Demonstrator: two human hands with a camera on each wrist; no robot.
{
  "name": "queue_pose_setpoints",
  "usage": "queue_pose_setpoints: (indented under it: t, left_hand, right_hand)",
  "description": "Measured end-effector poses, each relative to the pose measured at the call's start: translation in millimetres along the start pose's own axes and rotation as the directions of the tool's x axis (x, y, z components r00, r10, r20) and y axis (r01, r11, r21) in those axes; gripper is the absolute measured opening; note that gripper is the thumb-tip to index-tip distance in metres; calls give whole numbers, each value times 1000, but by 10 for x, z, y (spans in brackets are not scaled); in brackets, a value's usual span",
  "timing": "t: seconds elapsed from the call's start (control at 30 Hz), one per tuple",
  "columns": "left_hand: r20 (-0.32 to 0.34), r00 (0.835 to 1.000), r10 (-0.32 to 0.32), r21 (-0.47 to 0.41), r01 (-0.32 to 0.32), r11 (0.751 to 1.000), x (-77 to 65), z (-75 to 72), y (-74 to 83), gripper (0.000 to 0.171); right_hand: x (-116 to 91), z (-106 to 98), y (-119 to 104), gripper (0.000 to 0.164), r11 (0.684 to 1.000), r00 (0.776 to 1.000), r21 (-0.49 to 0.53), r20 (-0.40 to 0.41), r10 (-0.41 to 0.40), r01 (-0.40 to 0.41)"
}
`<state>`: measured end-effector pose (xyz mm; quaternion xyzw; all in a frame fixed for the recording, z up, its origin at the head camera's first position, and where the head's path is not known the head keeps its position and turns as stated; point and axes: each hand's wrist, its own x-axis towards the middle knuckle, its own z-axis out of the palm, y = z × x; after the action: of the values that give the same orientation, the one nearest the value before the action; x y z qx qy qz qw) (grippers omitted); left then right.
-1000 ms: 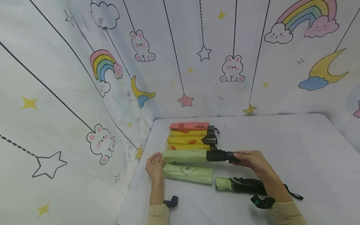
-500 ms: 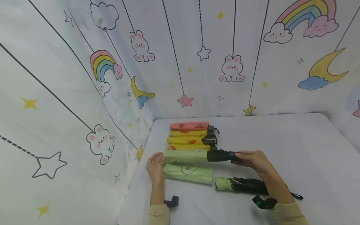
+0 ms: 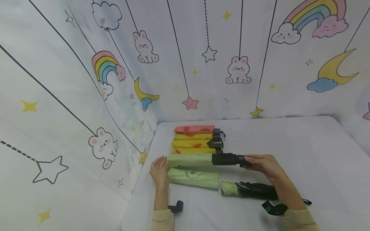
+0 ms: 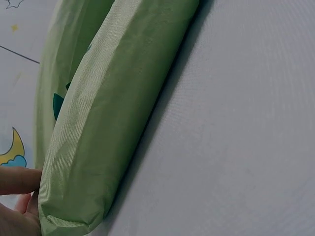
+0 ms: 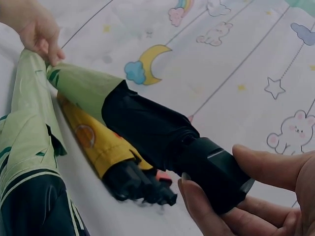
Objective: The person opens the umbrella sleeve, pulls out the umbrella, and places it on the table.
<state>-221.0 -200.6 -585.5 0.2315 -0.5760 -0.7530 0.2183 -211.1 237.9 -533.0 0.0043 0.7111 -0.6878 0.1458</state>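
Observation:
A folded umbrella (image 3: 224,159), black toward its handle, sticks out of a light green umbrella cover (image 3: 189,160). My right hand (image 3: 264,166) grips its black handle (image 5: 214,172) between thumb and fingers. At the other end my left hand (image 3: 159,171) pinches the cover's closed tip; in the left wrist view its fingers (image 4: 19,181) show only at the edge. Just in front lies a second green cover (image 3: 193,179) with an avocado print, its end close by my left hand. A black and green folded umbrella (image 3: 248,190) lies below my right forearm, which hides its handle end.
Behind the held umbrella, several covered umbrellas lie in a row: yellow ones (image 3: 190,144) and a red one (image 3: 194,129) farthest back. The white table (image 3: 289,141) meets a curtain (image 3: 173,64) printed with cartoons at the back and left.
My right hand has moved slightly right with the handle, and more of the black umbrella shows beyond the cover. The left hand and the cover have stayed nearly in place.

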Motion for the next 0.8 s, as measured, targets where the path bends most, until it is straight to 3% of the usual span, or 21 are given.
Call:
queue_pose_setpoints:
  t: [0.8]
  left_hand:
    - [-4,1000,-2,9,2,1000,16,4,5,50]
  right_hand:
    - [-109,-102,-29,58,1000,1000,-7,-13,-6,6]
